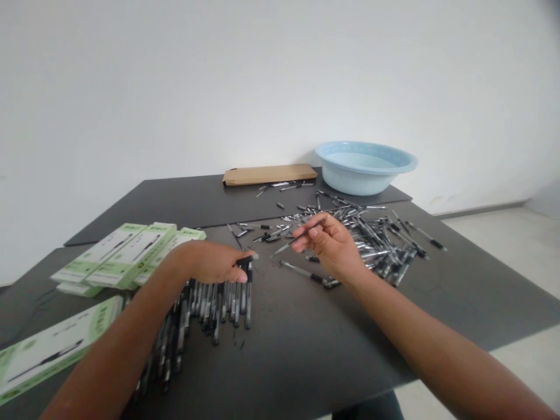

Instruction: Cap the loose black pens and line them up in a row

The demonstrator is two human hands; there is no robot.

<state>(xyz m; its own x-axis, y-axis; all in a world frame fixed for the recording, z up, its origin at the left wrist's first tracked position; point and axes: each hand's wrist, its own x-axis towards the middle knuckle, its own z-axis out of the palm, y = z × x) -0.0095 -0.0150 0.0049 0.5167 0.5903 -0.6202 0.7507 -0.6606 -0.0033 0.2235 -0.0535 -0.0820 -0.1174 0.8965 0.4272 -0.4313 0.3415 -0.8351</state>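
My left hand (216, 262) is closed around a black pen piece with a clear tip (248, 258); the rest of it is hidden in the fingers. Below that hand, many pens (219, 303) with clear barrels and black ends lie side by side in rows. My right hand (330, 245) pinches a thin pen refill (286, 247), tilted so its pale end points down and left toward my left hand. Behind and beside my right hand spreads a loose heap of clear pens with black grips (371, 233). A single pen (301, 271) lies just under its fingers.
Green and white pen boxes (131, 251) are stacked at the left, with another box (56, 344) nearer me. At the back stand a flat brown cardboard box (271, 174) and a light blue basin (365, 175). A seam crosses the dark table (306, 361).
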